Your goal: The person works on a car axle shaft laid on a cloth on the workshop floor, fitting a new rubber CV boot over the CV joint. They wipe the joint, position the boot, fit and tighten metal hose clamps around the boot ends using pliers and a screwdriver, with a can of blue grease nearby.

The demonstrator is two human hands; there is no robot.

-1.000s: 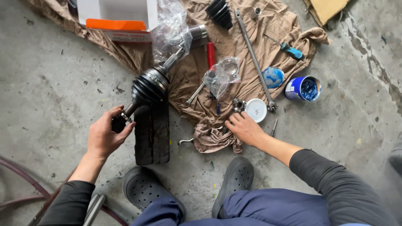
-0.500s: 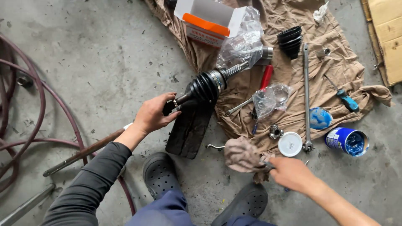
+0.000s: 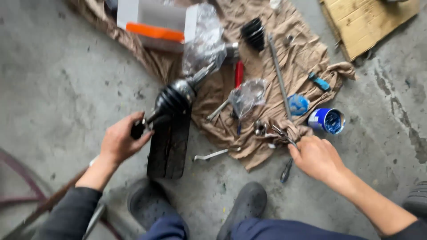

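Observation:
My left hand [image 3: 119, 142] grips the thin near end of a car axle shaft [image 3: 153, 116]. The shaft's black ribbed rubber boot [image 3: 174, 98] rests over a dark wooden block [image 3: 169, 144], and its far end is wrapped in clear plastic [image 3: 205, 42]. My right hand [image 3: 316, 156] is at the near edge of the brown cloth [image 3: 249, 151], its fingers closed on a thin metal tool [image 3: 281, 132], blurred, beside a crumpled rag [image 3: 291, 126]. A small dark screwdriver [image 3: 286, 171] lies on the concrete just under that hand.
On the cloth lie a long steel bar [image 3: 278, 75], a red-handled tool [image 3: 239, 73], a clear bag [image 3: 247, 95], a spare black boot [image 3: 254, 32], a blue lid [image 3: 297, 104] and a white-and-orange box [image 3: 151, 22]. A blue can [image 3: 327, 120], a bent wrench [image 3: 213, 154], cardboard [image 3: 364, 22] and my shoes [image 3: 247, 204] are nearby.
My right hand held the rag up off the cloth; the rag now lies on the cloth and the hand grips a metal tool. My left hand keeps hold of the shaft end.

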